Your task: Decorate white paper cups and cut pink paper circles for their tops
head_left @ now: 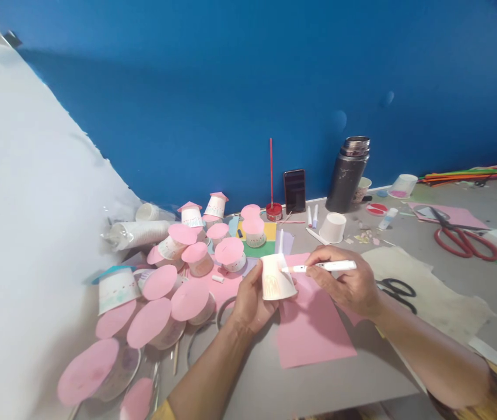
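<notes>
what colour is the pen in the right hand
The pen is mostly white, best seen in the head view.

held cup (276, 280): in the left grip (251, 300), above the desk (283, 388)
cup cluster (191, 300): on the desk, left of the held cup
phone (294, 191): behind the held cup, left of the flask (342, 182)
far scissors (458, 232): right of the flask

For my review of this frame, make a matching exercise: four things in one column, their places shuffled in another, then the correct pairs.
1. White paper cup with pale orange marks
2. Slim white marker
3. Black rectangular phone
4. Red-handled metal scissors

A. Upright before the blue wall
B. In the right hand
C. Lying at the right
D. In the left hand

Pairs: 1-D, 2-B, 3-A, 4-C
</notes>
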A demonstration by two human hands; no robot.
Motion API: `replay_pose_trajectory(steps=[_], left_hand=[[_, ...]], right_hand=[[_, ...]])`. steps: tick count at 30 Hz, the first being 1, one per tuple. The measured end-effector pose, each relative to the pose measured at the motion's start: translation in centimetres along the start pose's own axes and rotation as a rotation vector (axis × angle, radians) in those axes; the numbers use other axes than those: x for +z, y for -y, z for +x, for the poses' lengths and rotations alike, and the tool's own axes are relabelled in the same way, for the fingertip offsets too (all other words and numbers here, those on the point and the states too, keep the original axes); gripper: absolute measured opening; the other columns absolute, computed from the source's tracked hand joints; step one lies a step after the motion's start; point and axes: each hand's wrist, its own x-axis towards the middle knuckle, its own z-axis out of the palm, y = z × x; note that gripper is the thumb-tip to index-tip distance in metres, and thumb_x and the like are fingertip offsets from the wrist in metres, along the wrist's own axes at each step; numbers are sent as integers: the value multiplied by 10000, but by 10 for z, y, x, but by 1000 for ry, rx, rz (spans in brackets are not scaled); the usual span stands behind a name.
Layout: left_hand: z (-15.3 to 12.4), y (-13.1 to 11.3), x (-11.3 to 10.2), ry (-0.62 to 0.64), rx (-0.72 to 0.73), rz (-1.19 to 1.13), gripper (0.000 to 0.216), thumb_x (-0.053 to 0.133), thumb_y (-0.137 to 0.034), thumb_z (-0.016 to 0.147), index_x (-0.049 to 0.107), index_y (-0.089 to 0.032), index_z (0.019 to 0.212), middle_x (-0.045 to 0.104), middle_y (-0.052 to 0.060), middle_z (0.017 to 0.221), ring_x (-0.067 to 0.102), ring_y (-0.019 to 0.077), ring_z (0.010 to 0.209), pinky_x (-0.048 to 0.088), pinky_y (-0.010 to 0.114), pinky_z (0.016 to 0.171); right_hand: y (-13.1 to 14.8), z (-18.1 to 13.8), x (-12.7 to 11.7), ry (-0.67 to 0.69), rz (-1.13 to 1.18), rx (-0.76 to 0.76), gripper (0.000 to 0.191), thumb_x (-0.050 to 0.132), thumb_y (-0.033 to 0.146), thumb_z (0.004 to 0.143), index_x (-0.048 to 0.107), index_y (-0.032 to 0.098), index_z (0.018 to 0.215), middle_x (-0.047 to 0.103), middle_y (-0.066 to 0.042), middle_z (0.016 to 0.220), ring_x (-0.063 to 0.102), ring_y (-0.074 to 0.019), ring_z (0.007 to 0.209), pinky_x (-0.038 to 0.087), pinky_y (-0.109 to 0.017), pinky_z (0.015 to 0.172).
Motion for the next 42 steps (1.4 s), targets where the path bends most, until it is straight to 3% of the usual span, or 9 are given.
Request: replay_pose_trajectory(steps=[9, 16, 42], left_hand=[[0, 1, -4, 45, -7, 8, 424, 529, -442, 1036, 690, -78, 1183, 773, 164, 986, 761, 322, 912, 618, 543, 905], [-1, 0, -1, 12, -25, -4, 453, 435, -427, 1074, 698, -71, 1170, 775, 157, 973, 758, 284, 832, 617, 524, 908], [-2, 0, -4, 131, -45, -60, 443, 555, -475, 1012, 736, -84, 1115, 772, 161, 971, 757, 315, 884, 618, 487, 829]], right_hand=[[-2, -1, 0, -78, -20, 25, 144, 602, 296, 989, 693, 232, 898, 761, -17, 757, 664, -145, 586, 511, -243, 531], [-1, 0, 1, -67, -9, 18, 134, 610, 288, 995, 689, 228, 905, 766, -11, 771, 672, -134, 588, 508, -229, 530], [0, 4, -3, -109, -1, 18, 111, 619, 226, 969, 677, 220, 874, 743, 15, 709, 664, -118, 543, 499, -206, 500]])
